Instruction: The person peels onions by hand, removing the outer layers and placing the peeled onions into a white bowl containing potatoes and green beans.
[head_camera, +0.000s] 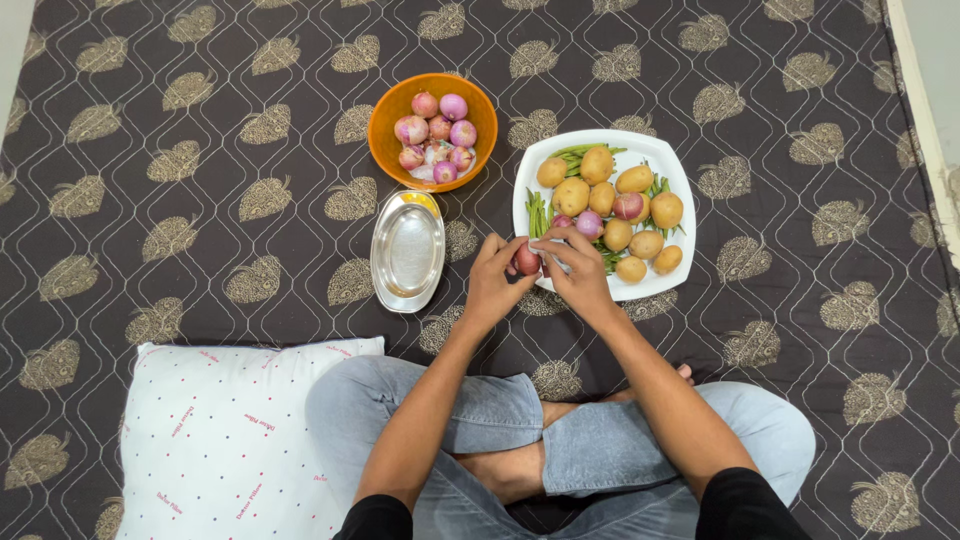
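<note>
both hands, left hand (492, 282) and right hand (578, 268), pinch one red onion (527, 259) just off the white plate (667, 160) of potatoes, orange bowl (384, 142) and steel tray (407, 250) parked close for easy reach

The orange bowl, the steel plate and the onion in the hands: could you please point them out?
orange bowl (385, 135), head view, left rim.
steel plate (407, 252), head view, middle.
onion (526, 260), head view, visible skin between both hands.

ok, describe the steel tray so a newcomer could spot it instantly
Start at the orange bowl of onions at the top centre of the dark patterned sheet. Directly below it lies the steel tray, left of the white plate. It is the only shiny metal dish, nearly empty.
</note>
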